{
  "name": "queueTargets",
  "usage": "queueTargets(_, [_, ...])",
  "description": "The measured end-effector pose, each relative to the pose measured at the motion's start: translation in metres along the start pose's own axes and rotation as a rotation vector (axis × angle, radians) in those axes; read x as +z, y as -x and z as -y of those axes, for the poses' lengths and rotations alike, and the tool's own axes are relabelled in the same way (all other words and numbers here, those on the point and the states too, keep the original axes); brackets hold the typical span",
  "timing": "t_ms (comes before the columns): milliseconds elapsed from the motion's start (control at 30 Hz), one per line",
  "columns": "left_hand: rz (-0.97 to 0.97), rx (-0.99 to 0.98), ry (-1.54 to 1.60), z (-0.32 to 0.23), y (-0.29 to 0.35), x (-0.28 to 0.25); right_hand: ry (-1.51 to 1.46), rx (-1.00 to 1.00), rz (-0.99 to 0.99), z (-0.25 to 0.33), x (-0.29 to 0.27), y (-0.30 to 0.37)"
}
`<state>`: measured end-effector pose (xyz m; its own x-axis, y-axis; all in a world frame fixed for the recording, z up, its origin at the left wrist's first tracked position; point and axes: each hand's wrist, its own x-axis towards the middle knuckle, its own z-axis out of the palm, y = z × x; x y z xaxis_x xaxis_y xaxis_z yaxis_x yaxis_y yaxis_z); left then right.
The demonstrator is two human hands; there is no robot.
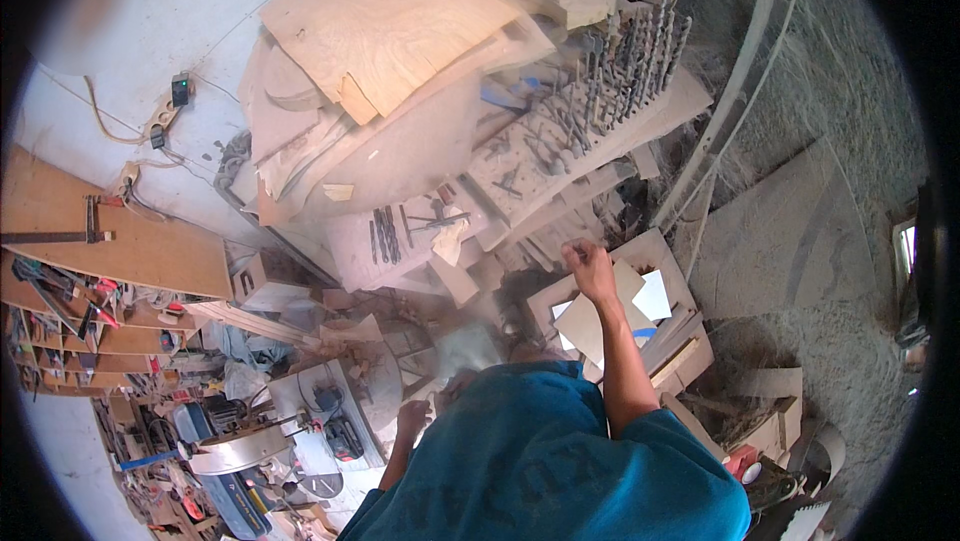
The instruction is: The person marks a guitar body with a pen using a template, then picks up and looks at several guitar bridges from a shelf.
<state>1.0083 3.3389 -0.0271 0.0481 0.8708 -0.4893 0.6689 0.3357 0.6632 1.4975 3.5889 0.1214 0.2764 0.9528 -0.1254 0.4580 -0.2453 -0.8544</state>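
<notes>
Dusty workbench (350,267) ahead; right hand (588,267) curled near pale sheets (581,327); left hand (412,415) low; both grips unclear

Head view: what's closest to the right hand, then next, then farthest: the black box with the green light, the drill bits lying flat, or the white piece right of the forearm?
From the right hand:
1. White piece, just below and right.
2. Flat-lying drill bits, to the left.
3. Black box, far upper left.
</notes>
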Motion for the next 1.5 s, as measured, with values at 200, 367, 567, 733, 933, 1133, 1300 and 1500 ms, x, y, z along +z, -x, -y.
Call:
queueTargets(200, [0.02,-0.097,0.147,0.009,-0.004,0.001,-0.009,-0.039,-0.068,0.006,-0.005,-0.014])
queueTargets(367, [0.016,-0.168,0.148,-0.007,-0.002,-0.005,-0.006,-0.239,-0.248,0.066,-0.024,-0.03])
queueTargets(567, [-0.042,-0.396,0.233,-0.052,0.002,-0.012,-0.054,-0.235,-0.233,0.099,-0.032,-0.048])
queueTargets(733, [0.02,-0.28,0.114,-0.027,0.004,-0.006,0.016,-0.238,-0.307,0.089,-0.025,-0.074])
queueTargets(933, [-0.002,-0.277,0.102,-0.039,0.013,-0.006,0.047,-0.202,-0.312,0.094,-0.024,-0.08])
queueTargets(1133, [-0.024,-0.411,0.223,-0.042,0.014,-0.005,-0.023,-0.149,-0.283,0.103,-0.029,-0.068])
queueTargets(1300, [-0.052,-0.392,0.239,-0.047,0.012,-0.008,-0.01,-0.212,-0.333,0.099,-0.029,-0.068])
queueTargets(1500, [-0.054,-0.407,0.278,-0.046,0.008,-0.009,-0.03,-0.164,-0.351,0.09,-0.029,-0.066])
